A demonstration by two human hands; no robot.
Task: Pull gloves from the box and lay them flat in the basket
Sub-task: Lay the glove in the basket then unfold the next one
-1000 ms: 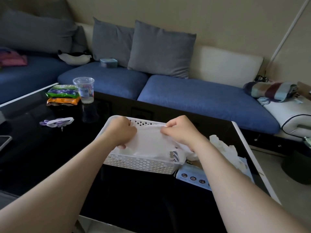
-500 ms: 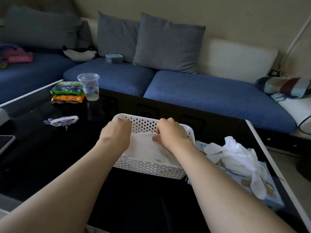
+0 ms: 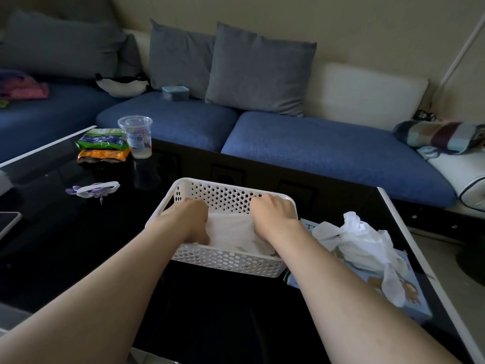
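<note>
i am watching both hands working down inside the basket [image 3: 225, 261], which is sitting on the desk [image 3: 78, 245]. the left hand [image 3: 187, 219] is lying over the left edge of the glove [image 3: 231, 229], its fingers curling downward with the tips hidden, so i cannot tell whether it is pinching the glove or only pressing on it. the right hand [image 3: 273, 214] is doing the same at the right edge, knuckles near the far wall, and i cannot tell its grip either. the glove is lying spread between the two hands on the basket floor, fairly flat. the box [image 3: 409, 295] is sitting just right of the basket, with more gloves [image 3: 362, 240] bunching up out of it. a cup [image 3: 136, 135] is standing well apart at the desk's far left.
</note>
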